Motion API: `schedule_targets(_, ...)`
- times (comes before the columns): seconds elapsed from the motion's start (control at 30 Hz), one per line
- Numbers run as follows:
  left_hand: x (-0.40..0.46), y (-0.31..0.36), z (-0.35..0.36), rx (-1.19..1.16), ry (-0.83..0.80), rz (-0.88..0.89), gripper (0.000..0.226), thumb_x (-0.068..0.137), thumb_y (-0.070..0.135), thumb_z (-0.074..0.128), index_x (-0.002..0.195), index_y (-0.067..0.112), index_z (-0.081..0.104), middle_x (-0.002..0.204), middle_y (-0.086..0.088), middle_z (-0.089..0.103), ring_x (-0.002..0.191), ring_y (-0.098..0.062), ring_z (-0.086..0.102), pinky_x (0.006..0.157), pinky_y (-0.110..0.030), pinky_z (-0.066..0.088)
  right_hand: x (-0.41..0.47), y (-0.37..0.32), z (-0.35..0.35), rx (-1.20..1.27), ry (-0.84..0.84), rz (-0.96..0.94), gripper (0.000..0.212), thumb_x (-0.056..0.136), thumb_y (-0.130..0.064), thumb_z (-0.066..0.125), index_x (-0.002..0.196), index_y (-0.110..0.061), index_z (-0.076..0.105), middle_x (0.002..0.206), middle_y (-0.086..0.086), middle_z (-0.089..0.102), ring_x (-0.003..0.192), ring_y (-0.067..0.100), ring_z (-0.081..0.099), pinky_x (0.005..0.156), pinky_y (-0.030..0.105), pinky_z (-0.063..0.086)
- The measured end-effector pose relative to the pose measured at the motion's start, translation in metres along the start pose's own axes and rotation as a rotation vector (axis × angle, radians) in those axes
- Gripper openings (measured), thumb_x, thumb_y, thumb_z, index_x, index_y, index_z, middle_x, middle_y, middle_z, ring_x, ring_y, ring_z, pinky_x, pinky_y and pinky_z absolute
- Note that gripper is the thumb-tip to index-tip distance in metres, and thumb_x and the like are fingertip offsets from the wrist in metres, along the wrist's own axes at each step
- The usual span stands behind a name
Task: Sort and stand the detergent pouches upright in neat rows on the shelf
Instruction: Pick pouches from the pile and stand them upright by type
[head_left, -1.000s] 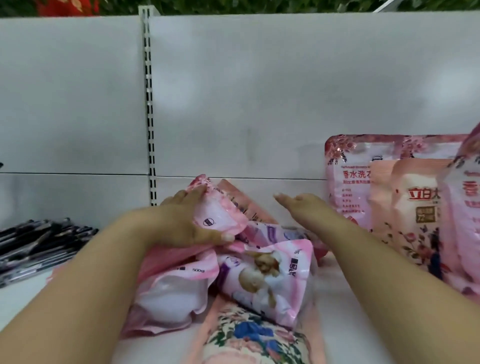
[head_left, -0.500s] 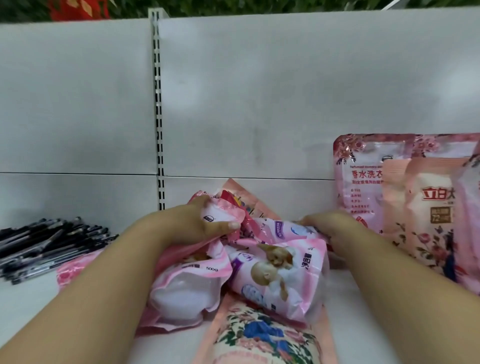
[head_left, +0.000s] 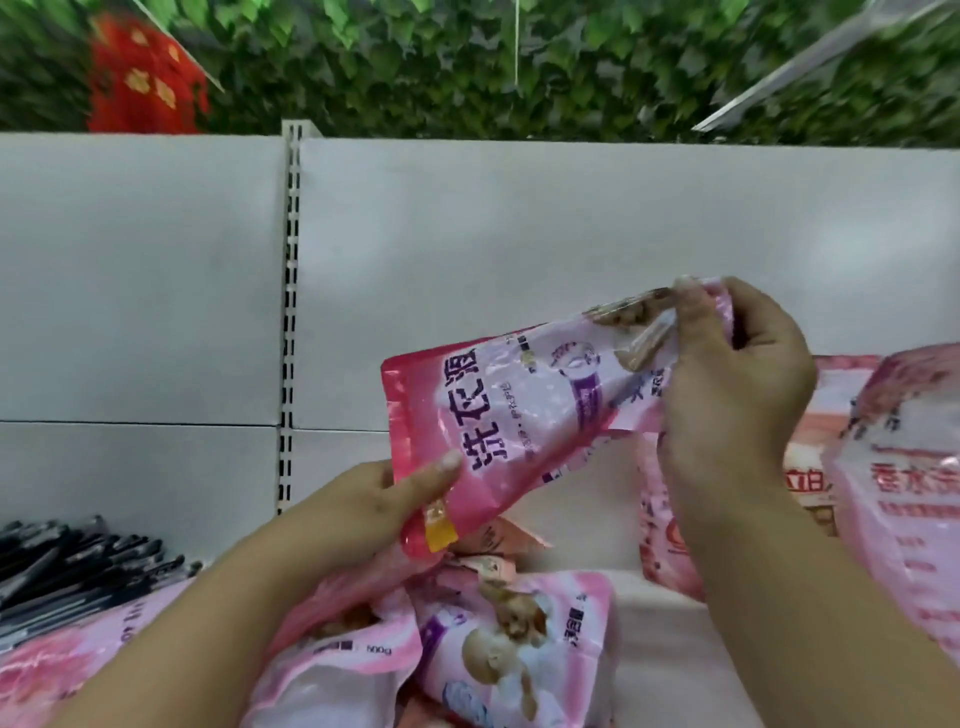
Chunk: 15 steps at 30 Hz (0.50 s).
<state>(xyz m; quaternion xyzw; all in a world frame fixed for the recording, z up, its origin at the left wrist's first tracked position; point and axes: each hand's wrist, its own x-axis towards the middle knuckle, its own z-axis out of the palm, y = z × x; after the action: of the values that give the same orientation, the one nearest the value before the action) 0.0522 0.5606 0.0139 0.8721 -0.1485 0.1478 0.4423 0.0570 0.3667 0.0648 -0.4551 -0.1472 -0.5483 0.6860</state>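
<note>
White shelf panels (head_left: 519, 260) fill the background, with green leaves above. One pouch (head_left: 519, 421) has been lifted out of the pile (head_left: 467, 649), where both hands were pressed half a second ago. It is now held in the air, tilted, its lower corner pinched by the left hand (head_left: 363, 514) and its top edge gripped by the right hand (head_left: 737, 374). It can probably be stood beside the upright pouches (head_left: 893, 493) at the right.

Pink pouch (head_left: 524, 415) now off the pile, between both hands.
</note>
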Motion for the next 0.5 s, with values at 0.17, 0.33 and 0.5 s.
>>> schedule_targets(0.17, -0.016, 0.016, 0.007, -0.267, -0.253, 0.099, 0.029, 0.073, 0.015, 0.06, 0.047, 0.025, 0.066, 0.051, 0.022, 0.063, 0.053, 0.013, 0.059, 0.05, -0.001, 0.04, -0.012, 0.003, 0.012, 0.237, 0.017, 0.319, 0.016, 0.09, -0.016, 0.057, 0.075, -0.022, 0.056, 0.081, 0.001, 0.061, 0.08, 0.019, 0.06, 0.084, 0.04, 0.053)
schedule_targets(0.33, 0.0, 0.004, -0.008, -0.839, 0.037, 0.159, 0.041, 0.051, 0.023, 0.084, 0.085, 0.007, 0.067, 0.084, -0.01, 0.071, 0.07, -0.022, 0.068, 0.064, -0.031, 0.059, -0.002, 0.017, 0.006, 0.225, -0.043, 0.484, 0.016, 0.088, -0.017, 0.059, 0.073, -0.022, 0.057, 0.074, -0.002, 0.06, 0.075, 0.016, 0.058, 0.074, 0.031, 0.05)
schedule_targets(0.5, 0.003, -0.01, -0.032, -1.024, 0.105, 0.127, 0.06, 0.011, 0.021, 0.093, 0.068, 0.014, 0.074, 0.073, -0.006, 0.067, 0.062, -0.019, 0.065, 0.065, -0.034, 0.056, -0.002, 0.029, -0.001, -0.342, -0.448, 0.452, 0.029, 0.084, -0.042, 0.055, 0.07, -0.018, 0.06, 0.082, 0.006, 0.061, 0.083, 0.027, 0.057, 0.082, 0.038, 0.045)
